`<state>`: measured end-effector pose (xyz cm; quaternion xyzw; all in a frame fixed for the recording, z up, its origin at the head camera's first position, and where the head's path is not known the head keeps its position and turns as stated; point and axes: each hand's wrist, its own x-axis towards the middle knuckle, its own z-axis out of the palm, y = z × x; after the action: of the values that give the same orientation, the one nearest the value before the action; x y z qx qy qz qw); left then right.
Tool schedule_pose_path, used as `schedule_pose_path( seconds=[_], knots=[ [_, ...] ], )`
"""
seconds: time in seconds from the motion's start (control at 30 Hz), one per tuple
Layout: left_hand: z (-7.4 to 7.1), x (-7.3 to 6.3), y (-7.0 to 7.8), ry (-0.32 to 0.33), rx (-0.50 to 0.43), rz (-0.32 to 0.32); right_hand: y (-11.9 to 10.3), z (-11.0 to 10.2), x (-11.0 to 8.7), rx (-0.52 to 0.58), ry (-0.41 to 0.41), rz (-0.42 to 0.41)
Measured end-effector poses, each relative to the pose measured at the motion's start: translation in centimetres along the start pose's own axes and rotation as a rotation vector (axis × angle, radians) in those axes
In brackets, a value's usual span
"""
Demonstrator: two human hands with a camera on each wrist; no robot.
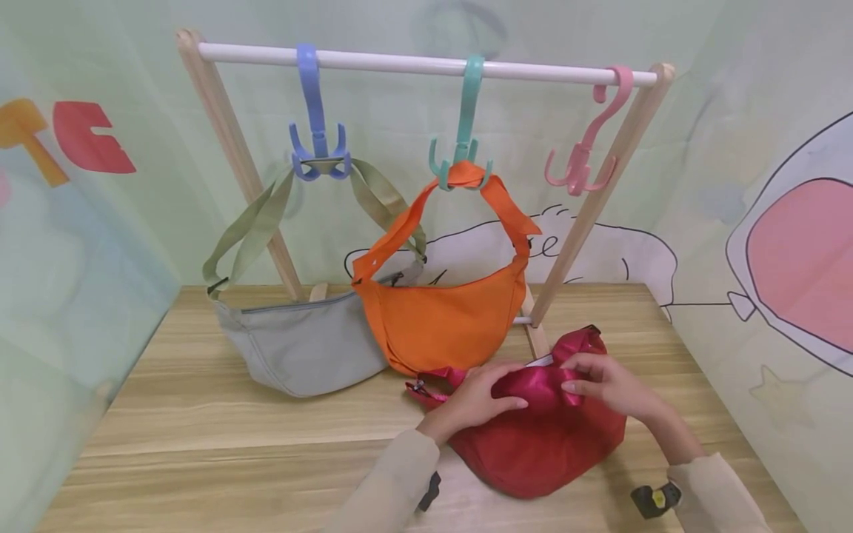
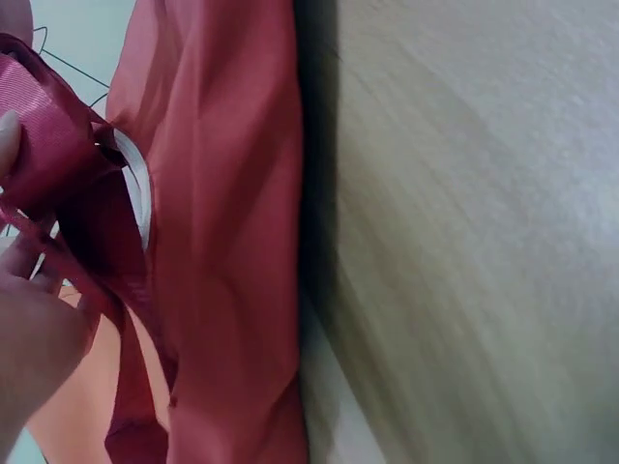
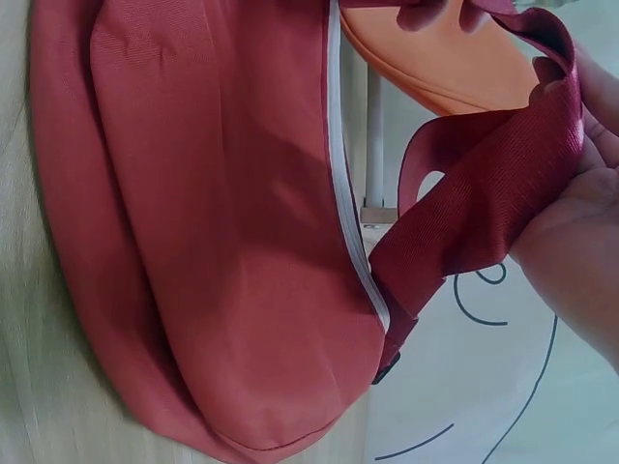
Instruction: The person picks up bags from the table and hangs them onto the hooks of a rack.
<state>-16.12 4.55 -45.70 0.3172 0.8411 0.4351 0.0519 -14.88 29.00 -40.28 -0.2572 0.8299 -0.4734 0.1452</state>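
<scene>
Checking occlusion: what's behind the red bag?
Head view: the orange bag and a wooden rack foot show behind the red bag. Any more of the foot, and the tabletop the bag covers, can't be seen.

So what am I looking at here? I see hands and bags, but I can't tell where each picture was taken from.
There's no machine: these are a person's bare hands. The wide picture looks down from the person's head; the closer two come from the left and right wrists.

The left hand and right hand hold the strap of a red bag on a wooden table. Behind, a gray bag and orange bag have their straps on the rack's blue and green hooks.
</scene>
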Motion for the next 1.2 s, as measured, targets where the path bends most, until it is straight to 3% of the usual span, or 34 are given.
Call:
schedule_pose_path(
  seconds=[0.13,0.27,0.6,0.83,1.07,1.2],
  knots=[
    [-0.4,0.0,0.2,-0.012,-0.091,0.003,-0.2,0.0,0.1,0.006,0.018,0.007],
    [-0.8,-0.1,0.4,-0.04,-0.155,-0.035,-0.3,-0.1,0.2,0.013,0.017,-0.012],
    [-1.6,0.0,1.0,-0.073,-0.127,-0.114,-0.7,-0.5,0.5,-0.023,0.021,0.026],
    [-2.2,0.1,1.1,-0.095,-0.134,-0.064,-0.8,-0.6,0.8,-0.047,0.026,-0.012],
    [-2.8,0.0,0.9,-0.126,-0.15,-0.064,-1.1,-0.9,0.9,-0.025,0.019,0.042],
    [-3.0,-0.2,0.7,-0.13,-0.175,-0.053,-1.1,-1.1,0.9,-0.035,0.021,0.03]
  ],
)
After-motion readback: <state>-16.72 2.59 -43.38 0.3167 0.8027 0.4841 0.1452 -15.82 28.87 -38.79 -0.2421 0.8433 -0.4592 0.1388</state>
